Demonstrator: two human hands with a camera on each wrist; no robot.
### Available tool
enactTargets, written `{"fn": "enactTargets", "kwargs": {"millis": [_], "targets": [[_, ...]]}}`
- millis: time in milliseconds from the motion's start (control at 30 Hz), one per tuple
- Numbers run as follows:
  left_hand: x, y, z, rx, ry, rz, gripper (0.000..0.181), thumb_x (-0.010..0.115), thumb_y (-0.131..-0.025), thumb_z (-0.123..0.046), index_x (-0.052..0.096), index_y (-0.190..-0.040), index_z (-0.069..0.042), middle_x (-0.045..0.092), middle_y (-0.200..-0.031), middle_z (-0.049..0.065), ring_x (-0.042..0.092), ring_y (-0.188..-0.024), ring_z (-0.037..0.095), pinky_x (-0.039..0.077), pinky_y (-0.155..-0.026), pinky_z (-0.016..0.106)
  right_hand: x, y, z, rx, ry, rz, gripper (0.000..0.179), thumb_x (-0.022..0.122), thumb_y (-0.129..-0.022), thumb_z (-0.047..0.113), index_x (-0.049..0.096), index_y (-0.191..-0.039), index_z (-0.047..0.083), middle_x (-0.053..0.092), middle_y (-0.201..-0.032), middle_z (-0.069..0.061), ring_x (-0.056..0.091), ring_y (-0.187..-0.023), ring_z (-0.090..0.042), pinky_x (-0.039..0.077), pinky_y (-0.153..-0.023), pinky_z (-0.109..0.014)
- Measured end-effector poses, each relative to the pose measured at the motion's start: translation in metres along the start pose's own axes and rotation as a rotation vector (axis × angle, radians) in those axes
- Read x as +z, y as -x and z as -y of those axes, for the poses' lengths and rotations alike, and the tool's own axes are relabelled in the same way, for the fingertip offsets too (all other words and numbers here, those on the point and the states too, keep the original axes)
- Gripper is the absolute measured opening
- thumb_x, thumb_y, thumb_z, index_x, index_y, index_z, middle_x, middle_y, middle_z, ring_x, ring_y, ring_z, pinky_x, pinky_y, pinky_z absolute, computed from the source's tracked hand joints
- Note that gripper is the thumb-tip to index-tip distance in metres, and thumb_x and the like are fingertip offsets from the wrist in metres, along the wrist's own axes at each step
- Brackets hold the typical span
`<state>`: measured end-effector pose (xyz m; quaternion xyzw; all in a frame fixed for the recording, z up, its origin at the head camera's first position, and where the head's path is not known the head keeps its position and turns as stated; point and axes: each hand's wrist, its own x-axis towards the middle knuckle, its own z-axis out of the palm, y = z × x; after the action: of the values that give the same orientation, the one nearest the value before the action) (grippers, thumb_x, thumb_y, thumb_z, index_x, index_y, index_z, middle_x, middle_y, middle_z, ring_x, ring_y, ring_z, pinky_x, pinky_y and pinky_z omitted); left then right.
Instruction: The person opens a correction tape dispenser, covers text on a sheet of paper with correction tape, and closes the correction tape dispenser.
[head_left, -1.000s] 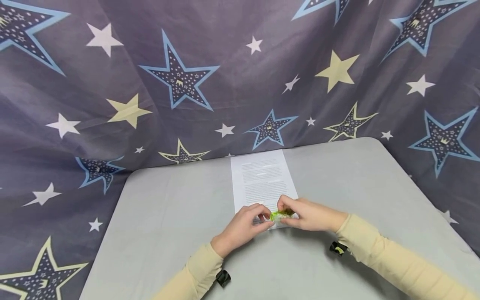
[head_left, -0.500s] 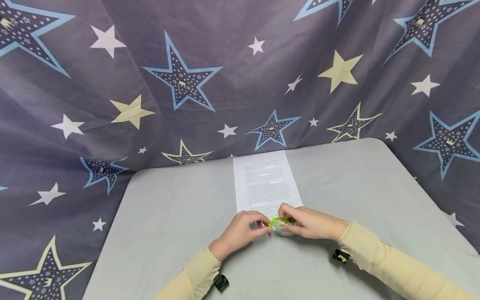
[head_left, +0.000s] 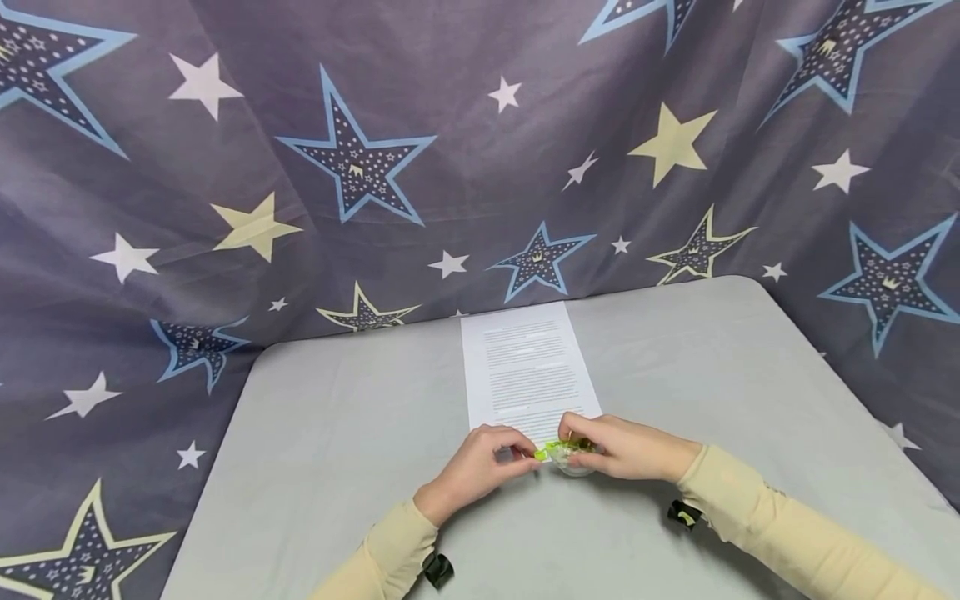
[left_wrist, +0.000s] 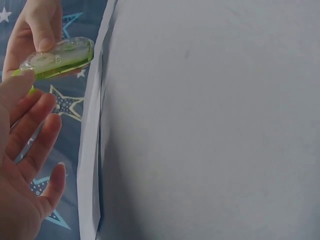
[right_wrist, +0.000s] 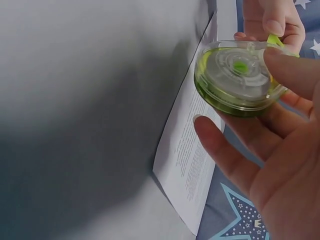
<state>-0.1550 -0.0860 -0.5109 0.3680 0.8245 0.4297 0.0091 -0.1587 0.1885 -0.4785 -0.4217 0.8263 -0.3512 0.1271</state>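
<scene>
A correction tape (head_left: 573,461) with a rounded clear case and green parts is held up over the near end of the printed sheet. My right hand (head_left: 630,450) grips the case, thumb on its flat side and fingers beneath; the right wrist view shows the pale spool with a green hub inside the case (right_wrist: 235,75). With thumb and forefinger, my left hand (head_left: 480,467) pinches the bright green end (head_left: 542,455) of the tape. In the left wrist view, the other fingers of the left hand (left_wrist: 30,145) are spread loosely.
A white printed sheet (head_left: 525,358) lies on the grey table (head_left: 360,417), reaching towards its far edge, with white strips over some lines. Behind the table hangs a dark star-patterned curtain (head_left: 465,150).
Both hands have come slightly nearer the table's front with the correction tape. The tape has turned, so more of its clear round case shows.
</scene>
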Motion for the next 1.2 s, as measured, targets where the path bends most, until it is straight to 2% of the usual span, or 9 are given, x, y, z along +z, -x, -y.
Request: {"fn": "enactTargets", "kwargs": {"millis": [167,433,700,767,867,1033,1133,1200], "targets": [[0.001,0.001,-0.001,-0.028,0.076,0.026,0.005,0.082,-0.091,-0.015,0.079,-0.094,-0.013,0.074,-0.088,-0.005,0.063,-0.080,-0.002,0.058,-0.074,0.032,0.000,0.000,0.000,-0.038,-0.014,0.002,0.013,0.065,-0.104,0.023,0.053,-0.109,0.020,0.056,-0.080,0.016,0.050,-0.066,0.001,0.045,-0.059,-0.020],[0.004,0.002,-0.001,-0.046,0.094,0.018,0.005,0.081,-0.092,-0.016,0.077,-0.092,-0.014,0.073,-0.086,-0.006,0.063,-0.078,-0.002,0.057,-0.072,0.028,0.002,0.002,-0.003,-0.049,0.003,0.005,0.012,0.065,-0.104,0.023,0.056,-0.110,0.020,0.053,-0.078,0.016,0.046,-0.064,0.002,0.042,-0.058,-0.019],[0.006,-0.001,-0.005,-0.056,0.113,0.016,0.005,0.078,-0.095,-0.019,0.076,-0.093,-0.015,0.070,-0.084,-0.007,0.059,-0.076,-0.002,0.052,-0.068,0.022,0.007,0.003,-0.005,-0.096,0.036,0.004,0.014,0.064,-0.104,0.021,0.059,-0.117,0.020,0.062,-0.090,0.013,0.054,-0.075,0.001,0.049,-0.068,-0.022],[0.006,-0.001,-0.005,-0.054,0.102,0.008,0.006,0.076,-0.097,-0.020,0.076,-0.094,-0.014,0.070,-0.084,-0.007,0.059,-0.076,-0.002,0.052,-0.068,0.022,0.007,0.004,-0.005,-0.075,0.043,-0.003,0.014,0.061,-0.106,0.020,0.059,-0.120,0.021,0.063,-0.096,0.012,0.057,-0.080,0.000,0.051,-0.073,-0.024],[0.001,0.000,-0.001,-0.056,0.066,-0.041,0.013,0.070,-0.101,-0.020,0.076,-0.096,-0.010,0.069,-0.085,-0.007,0.058,-0.075,0.000,0.051,-0.068,0.022,0.004,0.006,-0.003,0.000,0.045,-0.018,0.016,0.053,-0.110,0.020,0.057,-0.125,0.020,0.063,-0.103,0.011,0.059,-0.090,-0.004,0.053,-0.082,-0.030],[-0.019,0.000,0.006,-0.097,-0.020,-0.184,0.020,0.063,-0.105,-0.017,0.075,-0.092,-0.009,0.069,-0.085,-0.007,0.058,-0.074,0.004,0.052,-0.067,0.025,-0.001,0.012,-0.004,0.139,0.038,-0.042,0.019,0.044,-0.113,0.024,0.055,-0.128,0.021,0.062,-0.107,0.009,0.058,-0.096,-0.007,0.050,-0.088,-0.034],[-0.031,0.000,0.010,-0.134,-0.088,-0.242,0.021,0.062,-0.105,-0.019,0.074,-0.090,-0.012,0.069,-0.085,-0.008,0.057,-0.071,0.004,0.050,-0.065,0.024,-0.005,0.015,-0.009,0.149,0.034,-0.075,0.019,0.053,-0.110,0.027,0.056,-0.127,0.019,0.064,-0.105,0.007,0.058,-0.088,-0.007,0.050,-0.080,-0.031],[-0.036,0.000,0.012,-0.155,-0.133,-0.254,0.021,0.062,-0.106,-0.019,0.075,-0.091,-0.012,0.068,-0.085,-0.008,0.056,-0.069,0.004,0.049,-0.063,0.024,-0.009,0.017,-0.014,0.149,0.032,-0.100,0.026,0.064,-0.105,0.028,0.055,-0.126,0.016,0.065,-0.099,0.006,0.057,-0.079,-0.005,0.050,-0.072,-0.029]]}}
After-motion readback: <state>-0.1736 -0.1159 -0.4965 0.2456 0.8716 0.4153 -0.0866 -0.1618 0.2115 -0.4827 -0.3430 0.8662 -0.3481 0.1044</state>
